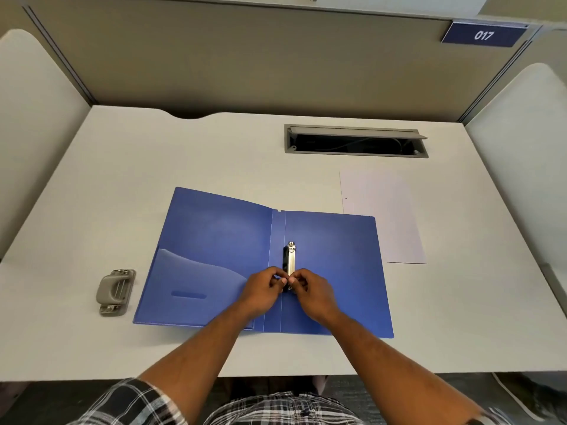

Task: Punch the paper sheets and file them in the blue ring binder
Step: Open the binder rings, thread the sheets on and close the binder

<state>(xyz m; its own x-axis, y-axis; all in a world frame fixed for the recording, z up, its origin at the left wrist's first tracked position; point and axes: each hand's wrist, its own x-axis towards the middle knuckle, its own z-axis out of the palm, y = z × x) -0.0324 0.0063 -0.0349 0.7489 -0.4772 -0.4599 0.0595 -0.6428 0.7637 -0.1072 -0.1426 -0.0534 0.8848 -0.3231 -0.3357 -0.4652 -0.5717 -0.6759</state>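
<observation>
The blue ring binder (pixel 334 259) lies open and flat on the white desk. Its metal ring mechanism (pixel 289 259) runs along the spine. My left hand (pixel 264 291) and my right hand (pixel 313 291) meet at the near end of that mechanism, fingertips pinched on it from both sides. The near ring is hidden by my fingers. White paper sheets (pixel 383 216) lie flat to the right of the binder, their near left corner tucked under the binder's right cover. A grey hole punch (pixel 115 292) sits on the desk to the left of the binder.
The desk (pixel 153 161) has grey partition walls at the back and white side panels. An open grey cable tray (pixel 356 139) is set into the desk at the back right. A blue sign reading 017 (pixel 484 35) hangs on the back partition.
</observation>
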